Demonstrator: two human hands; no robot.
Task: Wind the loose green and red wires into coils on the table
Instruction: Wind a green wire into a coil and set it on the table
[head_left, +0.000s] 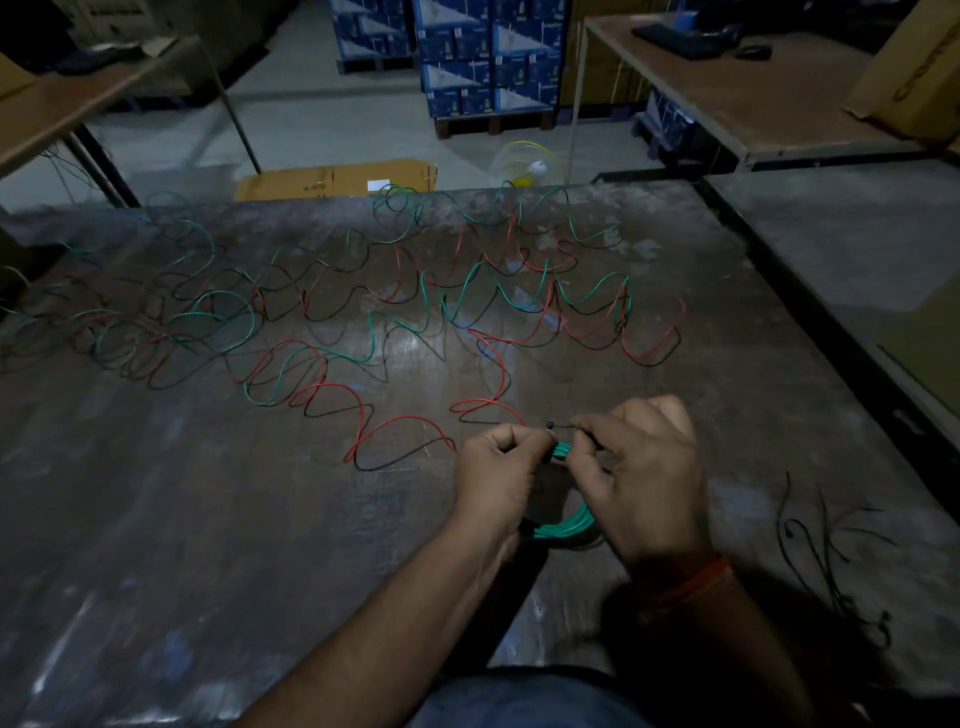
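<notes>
Green coil (563, 525) between left hand (498, 475), right hand (644, 483)

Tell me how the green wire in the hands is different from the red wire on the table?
The green wire coil is wound into a tight bundle of loops, while the red wire sprawls in loose waves. The coil is held by the left hand and right hand; the red wire lies on the table. The coil takes little room; the red wire spreads far across the table. Both are thin, bendy wires.

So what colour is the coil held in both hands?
Green coil, clearest in the head view.
</notes>
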